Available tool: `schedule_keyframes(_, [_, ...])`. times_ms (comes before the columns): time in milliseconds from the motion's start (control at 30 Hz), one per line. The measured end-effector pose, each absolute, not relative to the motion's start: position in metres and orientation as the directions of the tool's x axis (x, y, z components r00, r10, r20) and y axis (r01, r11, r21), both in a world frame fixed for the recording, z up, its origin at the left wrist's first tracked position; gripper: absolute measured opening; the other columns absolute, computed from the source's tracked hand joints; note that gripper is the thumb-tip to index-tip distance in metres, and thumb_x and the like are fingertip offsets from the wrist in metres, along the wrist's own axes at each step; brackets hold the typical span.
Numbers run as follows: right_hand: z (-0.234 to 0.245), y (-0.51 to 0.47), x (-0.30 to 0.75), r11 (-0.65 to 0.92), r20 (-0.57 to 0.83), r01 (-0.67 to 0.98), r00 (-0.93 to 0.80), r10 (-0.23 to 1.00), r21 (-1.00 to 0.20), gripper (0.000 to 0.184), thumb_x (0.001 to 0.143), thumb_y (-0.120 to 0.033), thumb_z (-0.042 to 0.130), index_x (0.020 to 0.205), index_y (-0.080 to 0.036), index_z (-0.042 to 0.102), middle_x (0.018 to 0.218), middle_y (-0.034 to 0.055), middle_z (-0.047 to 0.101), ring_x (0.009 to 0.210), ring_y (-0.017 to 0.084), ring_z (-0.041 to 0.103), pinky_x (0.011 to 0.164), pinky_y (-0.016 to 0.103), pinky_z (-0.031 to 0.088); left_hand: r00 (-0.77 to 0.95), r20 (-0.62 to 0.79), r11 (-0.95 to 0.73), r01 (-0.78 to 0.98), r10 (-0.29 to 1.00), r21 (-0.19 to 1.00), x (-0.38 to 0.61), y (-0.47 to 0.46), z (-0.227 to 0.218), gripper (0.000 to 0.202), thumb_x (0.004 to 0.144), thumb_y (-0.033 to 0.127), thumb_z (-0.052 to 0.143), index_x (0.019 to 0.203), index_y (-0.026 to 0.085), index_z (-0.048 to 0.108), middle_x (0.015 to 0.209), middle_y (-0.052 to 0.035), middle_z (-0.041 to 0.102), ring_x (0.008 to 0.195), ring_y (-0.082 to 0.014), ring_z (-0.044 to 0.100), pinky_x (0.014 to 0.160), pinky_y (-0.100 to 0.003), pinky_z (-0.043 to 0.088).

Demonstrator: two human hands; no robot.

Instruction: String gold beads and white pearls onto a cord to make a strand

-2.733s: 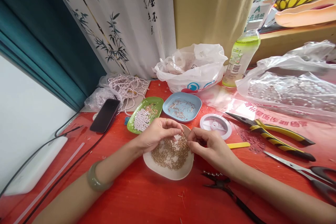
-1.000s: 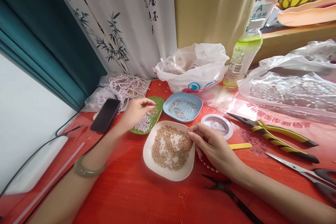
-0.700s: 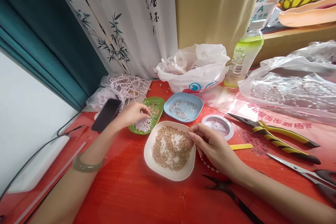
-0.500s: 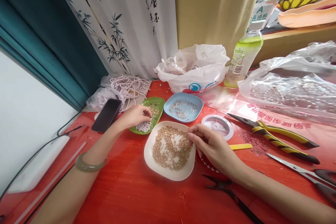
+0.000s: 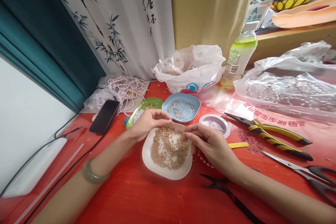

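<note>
A white dish [image 5: 157, 170] full of small gold beads [image 5: 168, 148] sits in front of me on the red table. My left hand [image 5: 147, 123] hovers over the dish's far left rim, fingers curled and pinched on something too small to name. My right hand [image 5: 210, 143] rests at the dish's right rim, thumb and forefinger pinched together; what they hold is too fine to make out. A short beaded strand [image 5: 201, 158] trails under that hand. Behind my left hand is a green dish [image 5: 147, 104] of pearls, and beside it a blue dish [image 5: 181, 107] of metal pins.
A thread spool [image 5: 214, 124], yellow-handled pliers [image 5: 273, 136], scissors [image 5: 307, 171] and black pliers [image 5: 228, 192] lie to the right. A phone [image 5: 104, 116], pearl strands [image 5: 126, 89], plastic bags [image 5: 191, 68], a bottle [image 5: 240, 54] and a black cable [image 5: 65, 171] ring the work area.
My left hand has come back from the green pearl dish to the white dish, close to my right hand. My right hand has stayed pinched at the dish's right rim.
</note>
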State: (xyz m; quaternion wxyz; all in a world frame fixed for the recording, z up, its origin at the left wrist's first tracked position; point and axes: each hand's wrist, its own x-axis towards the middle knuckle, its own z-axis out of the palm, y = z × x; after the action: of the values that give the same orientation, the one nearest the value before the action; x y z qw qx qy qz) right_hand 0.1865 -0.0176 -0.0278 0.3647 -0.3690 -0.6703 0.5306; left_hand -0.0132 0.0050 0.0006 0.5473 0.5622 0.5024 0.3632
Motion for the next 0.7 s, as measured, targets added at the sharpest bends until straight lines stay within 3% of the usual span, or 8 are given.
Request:
schedule_keyframes(233, [-0.027,-0.019,0.187,0.171,0.091,0.114,-0.506,0.858,-0.979,0.014,0.081,-0.026,0.046,0.072,-0.017,0.052,0.060,-0.0002,0.060,0.043,0.007,0.048,0.042,0.020,0.036,0.269,-0.220,0.240,-0.045,0.938,0.970,0.002,-0.005,-0.011,0.014,0.063,0.020,0.070,0.074,0.014,0.065,0.071,-0.0022,0.065,0.066,-0.0083,0.058,0.057,-0.017,0.042])
schedule_keyframes(700, [-0.027,-0.020,0.186,0.157,0.056,0.168,-0.493,0.868,-0.973,0.010,0.073,-0.014,0.043,0.065,-0.018,0.047,0.052,-0.0023,0.056,0.041,0.008,0.048,0.041,0.019,0.037,0.268,-0.249,0.282,-0.095,0.931,0.955,0.006,-0.006,-0.016,0.012,0.062,0.018,0.071,0.071,0.013,0.064,0.069,-0.0021,0.066,0.063,-0.0086,0.058,0.056,-0.019,0.043])
